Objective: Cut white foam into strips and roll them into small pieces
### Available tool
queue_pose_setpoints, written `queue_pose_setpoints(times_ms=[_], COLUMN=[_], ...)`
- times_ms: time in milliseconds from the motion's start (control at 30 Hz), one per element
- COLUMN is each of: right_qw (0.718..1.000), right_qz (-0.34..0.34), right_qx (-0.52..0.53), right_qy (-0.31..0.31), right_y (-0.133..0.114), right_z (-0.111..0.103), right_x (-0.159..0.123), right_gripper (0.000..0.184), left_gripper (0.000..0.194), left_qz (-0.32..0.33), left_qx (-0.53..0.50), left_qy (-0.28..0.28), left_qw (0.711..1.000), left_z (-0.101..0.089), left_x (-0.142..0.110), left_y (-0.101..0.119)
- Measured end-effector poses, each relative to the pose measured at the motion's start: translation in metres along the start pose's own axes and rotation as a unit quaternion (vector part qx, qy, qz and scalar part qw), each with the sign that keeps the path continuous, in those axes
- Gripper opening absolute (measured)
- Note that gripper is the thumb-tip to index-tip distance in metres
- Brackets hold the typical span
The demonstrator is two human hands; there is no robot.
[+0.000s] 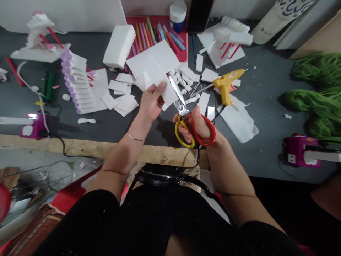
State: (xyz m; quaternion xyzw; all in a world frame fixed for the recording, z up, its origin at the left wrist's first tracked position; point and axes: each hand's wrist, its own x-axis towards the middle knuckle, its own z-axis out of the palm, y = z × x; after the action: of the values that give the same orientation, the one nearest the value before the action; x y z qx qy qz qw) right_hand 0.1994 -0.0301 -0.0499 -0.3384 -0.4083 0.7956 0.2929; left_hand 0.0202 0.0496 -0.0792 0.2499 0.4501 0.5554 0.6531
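Between the thumb and fingers of my left hand (151,101) is a white sheet (168,93), held up over the table. My right hand (198,124) grips scissors (181,106) with one red and one yellow handle loop. Their blades are parted and point up and left, right at the sheet's edge; whether they touch it I cannot tell. Beyond the sheet lies a larger white sheet (157,58). Small white rolled pieces (183,80) and white rectangles (125,103) surround the hands. A yellow glue gun (226,85) rests just right of the scissors.
White models with red sticks stand at left (80,74) and back right (231,39). Coloured markers (146,35) lie on a red mat behind. Green yarn (317,92) and a purple power socket (302,151) sit at right, another purple socket (34,126) at left. Wooden edging (157,154) runs along the front.
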Motion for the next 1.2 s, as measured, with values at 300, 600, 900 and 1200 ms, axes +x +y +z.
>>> queue_pose_setpoints(times_ms=[300,600,900,1200], right_qw=[0.999,0.999,1.000,1.000], right_qz=[0.002,0.009,-0.018,-0.019], right_qx=[-0.027,-0.025,0.022,0.007], right_qy=[0.021,0.030,-0.011,0.004], right_y=[-0.0046,-0.0095,-0.0027,-0.0025], right_z=[0.0040,0.0076,0.0008,0.0032], right_x=[-0.0020,0.0001,0.0024,0.0032], right_gripper=[0.083,0.082,0.082,0.087], left_gripper=[0.028,0.034,0.042,0.031], left_qz=[-0.020,-0.028,-0.028,-0.027], left_qx=[0.004,0.017,0.015,0.014], left_qy=[-0.031,-0.045,-0.035,-0.038], left_qw=[0.999,0.998,0.999,0.999], left_z=[0.0063,0.0058,0.0062,0.0065], left_x=[-0.0059,-0.0065,-0.0069,-0.0075], left_y=[-0.0037,-0.0087,-0.0082,-0.0082])
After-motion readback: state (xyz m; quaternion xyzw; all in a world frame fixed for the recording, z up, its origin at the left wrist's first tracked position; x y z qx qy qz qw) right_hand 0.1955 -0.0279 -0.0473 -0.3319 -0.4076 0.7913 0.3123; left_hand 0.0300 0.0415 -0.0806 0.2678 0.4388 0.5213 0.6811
